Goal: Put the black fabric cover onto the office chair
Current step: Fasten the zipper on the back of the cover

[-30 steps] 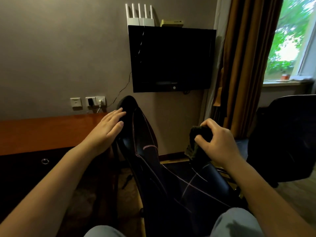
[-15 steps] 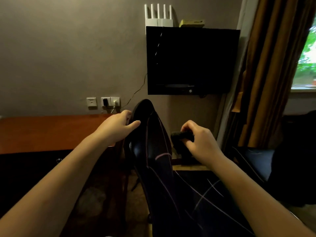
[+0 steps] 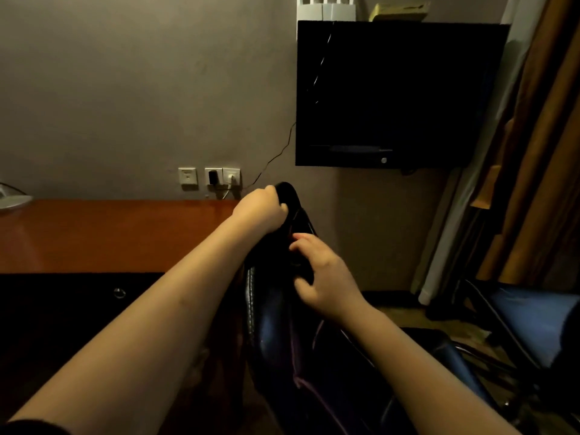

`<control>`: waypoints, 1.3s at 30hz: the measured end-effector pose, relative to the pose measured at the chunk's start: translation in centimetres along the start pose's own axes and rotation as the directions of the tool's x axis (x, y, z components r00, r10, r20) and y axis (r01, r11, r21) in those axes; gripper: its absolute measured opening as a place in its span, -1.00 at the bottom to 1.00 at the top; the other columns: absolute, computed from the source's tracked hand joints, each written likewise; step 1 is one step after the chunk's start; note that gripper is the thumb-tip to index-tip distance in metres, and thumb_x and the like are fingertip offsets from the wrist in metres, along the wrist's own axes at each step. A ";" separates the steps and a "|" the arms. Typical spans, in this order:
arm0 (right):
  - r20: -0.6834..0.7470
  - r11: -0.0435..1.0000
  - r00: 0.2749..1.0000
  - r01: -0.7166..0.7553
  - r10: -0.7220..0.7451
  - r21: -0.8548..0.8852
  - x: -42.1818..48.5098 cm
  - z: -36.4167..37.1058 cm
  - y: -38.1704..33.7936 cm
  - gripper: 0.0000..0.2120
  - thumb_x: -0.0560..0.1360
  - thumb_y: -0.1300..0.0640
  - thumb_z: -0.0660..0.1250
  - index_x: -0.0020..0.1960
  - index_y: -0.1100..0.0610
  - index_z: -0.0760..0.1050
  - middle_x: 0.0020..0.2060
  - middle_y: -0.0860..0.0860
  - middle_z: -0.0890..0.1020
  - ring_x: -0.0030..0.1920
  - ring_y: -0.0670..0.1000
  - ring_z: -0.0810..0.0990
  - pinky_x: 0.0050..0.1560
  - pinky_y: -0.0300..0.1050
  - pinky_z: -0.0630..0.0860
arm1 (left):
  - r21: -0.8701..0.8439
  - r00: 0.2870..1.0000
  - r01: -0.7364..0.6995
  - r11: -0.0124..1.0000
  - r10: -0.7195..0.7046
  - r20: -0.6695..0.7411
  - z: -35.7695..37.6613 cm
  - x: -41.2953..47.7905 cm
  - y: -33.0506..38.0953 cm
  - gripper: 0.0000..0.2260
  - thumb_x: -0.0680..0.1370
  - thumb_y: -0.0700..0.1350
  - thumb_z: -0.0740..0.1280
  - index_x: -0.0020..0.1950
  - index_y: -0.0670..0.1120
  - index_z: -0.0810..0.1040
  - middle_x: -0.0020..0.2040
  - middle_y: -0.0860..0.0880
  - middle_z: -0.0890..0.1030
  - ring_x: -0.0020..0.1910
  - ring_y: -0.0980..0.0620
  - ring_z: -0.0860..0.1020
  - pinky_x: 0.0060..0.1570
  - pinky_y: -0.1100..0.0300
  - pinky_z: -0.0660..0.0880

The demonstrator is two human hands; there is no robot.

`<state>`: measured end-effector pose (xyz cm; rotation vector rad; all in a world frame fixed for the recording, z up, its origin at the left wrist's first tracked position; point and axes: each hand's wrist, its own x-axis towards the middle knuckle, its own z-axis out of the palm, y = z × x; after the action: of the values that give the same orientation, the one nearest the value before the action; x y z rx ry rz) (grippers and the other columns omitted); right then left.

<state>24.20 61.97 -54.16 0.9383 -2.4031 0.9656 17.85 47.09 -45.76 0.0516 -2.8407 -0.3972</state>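
The black fabric cover (image 3: 288, 196) is gripped at the top edge of the office chair (image 3: 273, 324) back by the left hand (image 3: 262, 211), and is pinched just below by the right hand (image 3: 323, 277).

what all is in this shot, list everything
office chair: one, black with pale stitching, centre
black fabric cover: one, black, bunched against the chair back
television: one, black, on the wall
router: one, white, atop the television
desk: one, orange-brown, left
wall plates: three, white, above the desk
curtain: one, brown, right
second chair: one, blue seat, right edge
left hand: one, gripping the chair's top
right hand: one, holding the cover
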 end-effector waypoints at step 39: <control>-0.084 0.986 0.996 -0.003 0.018 0.170 -2.2 1.1 -0.3 -0.80 0.47 0.11 0.32 0.05 0.09 0.61 0.08 -0.14 0.58 0.19 -0.21 0.51 0.23 -0.45 0.34 | -0.081 0.996 -0.025 0.996 0.032 0.088 0.2 2.4 -0.9 -0.49 0.61 0.02 0.24 0.52 -0.09 0.22 0.32 -0.17 0.48 -0.03 -0.01 0.46 -0.11 0.15 0.39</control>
<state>25.91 61.98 -56.03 0.9229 -2.2851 1.2049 15.45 46.09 -45.56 -0.0227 -2.9065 -0.5193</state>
